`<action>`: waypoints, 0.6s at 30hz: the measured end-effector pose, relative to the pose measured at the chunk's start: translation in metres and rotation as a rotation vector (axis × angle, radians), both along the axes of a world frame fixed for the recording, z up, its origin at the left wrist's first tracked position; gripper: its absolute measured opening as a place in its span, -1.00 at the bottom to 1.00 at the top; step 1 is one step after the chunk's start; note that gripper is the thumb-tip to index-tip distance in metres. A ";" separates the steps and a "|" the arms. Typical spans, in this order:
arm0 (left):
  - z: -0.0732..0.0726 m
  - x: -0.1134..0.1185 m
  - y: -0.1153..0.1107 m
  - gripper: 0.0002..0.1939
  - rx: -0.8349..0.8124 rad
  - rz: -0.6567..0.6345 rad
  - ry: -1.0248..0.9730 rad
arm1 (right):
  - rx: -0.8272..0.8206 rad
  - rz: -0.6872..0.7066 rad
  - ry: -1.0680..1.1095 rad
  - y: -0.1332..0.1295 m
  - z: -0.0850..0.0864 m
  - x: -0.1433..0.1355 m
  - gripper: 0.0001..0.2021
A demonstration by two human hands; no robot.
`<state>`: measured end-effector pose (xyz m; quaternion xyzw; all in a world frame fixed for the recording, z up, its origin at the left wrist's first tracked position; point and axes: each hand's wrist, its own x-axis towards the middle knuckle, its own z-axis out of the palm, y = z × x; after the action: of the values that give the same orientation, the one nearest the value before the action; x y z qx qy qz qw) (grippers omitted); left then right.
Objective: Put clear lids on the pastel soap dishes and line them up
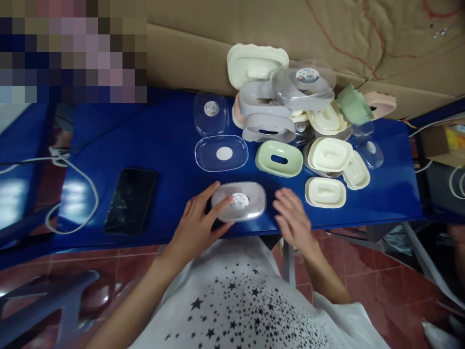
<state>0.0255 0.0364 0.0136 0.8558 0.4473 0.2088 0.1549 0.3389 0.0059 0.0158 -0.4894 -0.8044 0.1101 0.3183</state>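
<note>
A pale box with a clear lid and a round label, apparently a soap dish (254,201), lies near the table's front edge. My left hand (198,215) rests around its left end, fingers spread, the index finger touching the lid beside the label. To the right of the box, my right hand (292,215) is apart from it, fingers stretched out and a little blurred, holding nothing. Behind the box lie a loose clear lid (205,164) with a white sticker and a green oval dish (261,160) with a slot. Close to my right hand sits a cream dish (325,194).
A heap of dishes in grey, cream, green and pink stands at the back, with a labelled clear cover (286,89) on top. Another clear lid (210,123) lies left of it. A black phone (131,201) and a white cable (96,191) are on the left.
</note>
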 end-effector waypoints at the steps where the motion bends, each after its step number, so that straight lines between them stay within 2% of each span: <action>1: 0.001 -0.003 0.000 -0.16 0.008 0.017 -0.016 | 0.024 -0.123 0.025 0.001 0.002 0.009 -0.43; 3: 0.004 -0.017 0.001 -0.09 0.052 0.124 -0.038 | 0.068 -0.320 0.045 0.001 0.003 0.023 -0.51; 4: 0.005 -0.027 0.003 -0.08 0.086 0.231 -0.033 | 0.083 -0.369 0.048 0.000 0.002 0.027 -0.55; 7: 0.011 -0.058 0.011 -0.09 0.101 0.679 0.111 | 0.095 -0.364 0.035 -0.004 -0.005 0.032 -0.61; 9: 0.014 -0.073 0.018 -0.11 0.006 0.843 0.190 | 0.090 -0.346 0.022 -0.006 -0.010 0.029 -0.62; 12: 0.016 -0.079 0.028 -0.20 -0.092 0.869 0.193 | 0.087 -0.361 0.022 -0.006 -0.012 0.027 -0.62; 18: 0.011 -0.082 0.042 -0.19 -0.083 0.879 0.195 | 0.030 -0.295 -0.034 -0.005 -0.012 0.027 -0.59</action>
<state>-0.0563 0.0780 0.0249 0.5933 0.7887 0.1552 0.0428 0.3660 0.0006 0.0033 -0.5990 -0.7307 0.0419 0.3248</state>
